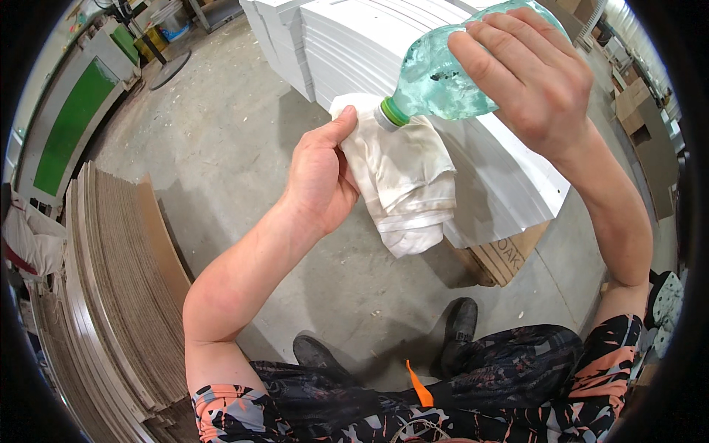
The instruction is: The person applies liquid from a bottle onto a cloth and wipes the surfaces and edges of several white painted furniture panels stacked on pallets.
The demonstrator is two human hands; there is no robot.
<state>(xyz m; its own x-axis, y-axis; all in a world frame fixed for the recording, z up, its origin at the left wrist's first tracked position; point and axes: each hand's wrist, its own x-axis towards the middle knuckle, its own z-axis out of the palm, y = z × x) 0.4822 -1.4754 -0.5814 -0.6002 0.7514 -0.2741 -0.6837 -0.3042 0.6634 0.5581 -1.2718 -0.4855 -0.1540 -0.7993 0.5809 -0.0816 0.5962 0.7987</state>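
My left hand (323, 164) grips a folded white cloth (406, 173), thumb on top and the other fingers curled under and mostly hidden. The cloth is creased and faintly stained. In my right hand (528, 77) is a clear greenish plastic bottle (436, 77), held from above and tipped so that its neck points down to the left. The bottle's mouth end, with a green ring and a whitish cap (389, 114), rests against the upper part of the cloth. Whether liquid comes out, I cannot tell.
A stack of white panels (369, 40) lies ahead, on cardboard (506, 255). Upright brown boards (122, 280) stand close on my left. A green and white machine (74, 125) is at the far left, and brown boxes (639, 118) line the right. My shoes (459, 328) are on the concrete floor.
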